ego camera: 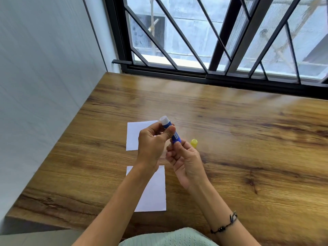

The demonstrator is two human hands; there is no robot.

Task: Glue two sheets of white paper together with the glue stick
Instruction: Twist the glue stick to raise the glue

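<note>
I hold a blue glue stick tilted above the table, its white open end pointing up and away. My left hand pinches its upper part between thumb and fingers. My right hand pinches its lower end. The yellow cap lies on the table just right of my hands. One white sheet lies on the table behind my left hand, partly hidden by it. A second white sheet lies nearer to me, partly under my left forearm.
The wooden table stretches wide to the right. A white wall bounds its left side. A barred window runs along the far edge. The table's near edge sits close to my body.
</note>
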